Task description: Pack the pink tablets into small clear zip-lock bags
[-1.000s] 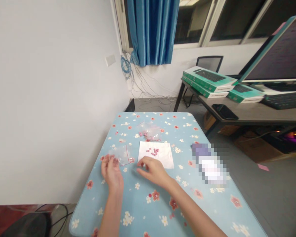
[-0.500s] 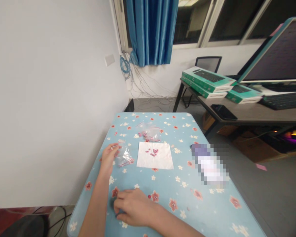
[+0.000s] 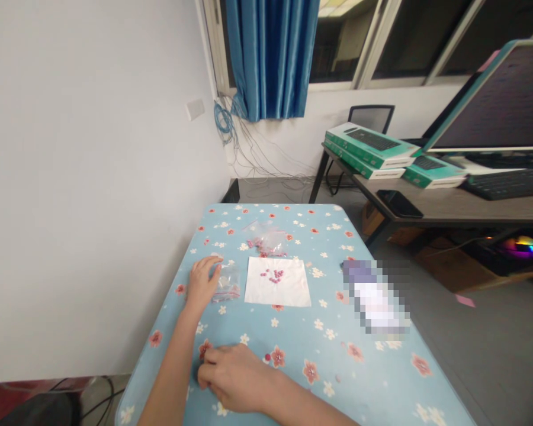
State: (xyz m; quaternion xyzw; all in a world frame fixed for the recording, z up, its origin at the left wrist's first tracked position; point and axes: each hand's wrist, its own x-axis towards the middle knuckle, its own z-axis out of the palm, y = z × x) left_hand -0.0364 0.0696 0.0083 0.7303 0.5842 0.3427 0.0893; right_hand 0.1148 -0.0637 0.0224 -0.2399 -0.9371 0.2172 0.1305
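My left hand (image 3: 203,281) rests at the table's left side, thumb and fingers apart, beside the left edge of a small clear zip bag (image 3: 228,284). The bag lies flat with its red-lined seal toward me. Near the front, my right hand (image 3: 234,376) is closed, its fingers curled down; what they may hold is hidden. A small red bead-like piece (image 3: 267,357) lies just beyond the right wrist. Several more small red pieces (image 3: 276,276) sit on a white paper sheet (image 3: 279,296). Behind the sheet lies another clear bag (image 3: 273,239) with red pieces in it.
A blue flowered cloth covers the table (image 3: 293,337). A blurred-out, phone-like object (image 3: 373,296) lies on its right side. The wall (image 3: 93,177) stands close on the left. On the right, a desk (image 3: 448,207) carries keyboard boxes (image 3: 371,148), a dark phone (image 3: 400,203) and a monitor.
My left hand has loosened from the small bag and spread its fingers; the bag now lies flatter. My right hand has shifted slightly left, its fingers curled further under.
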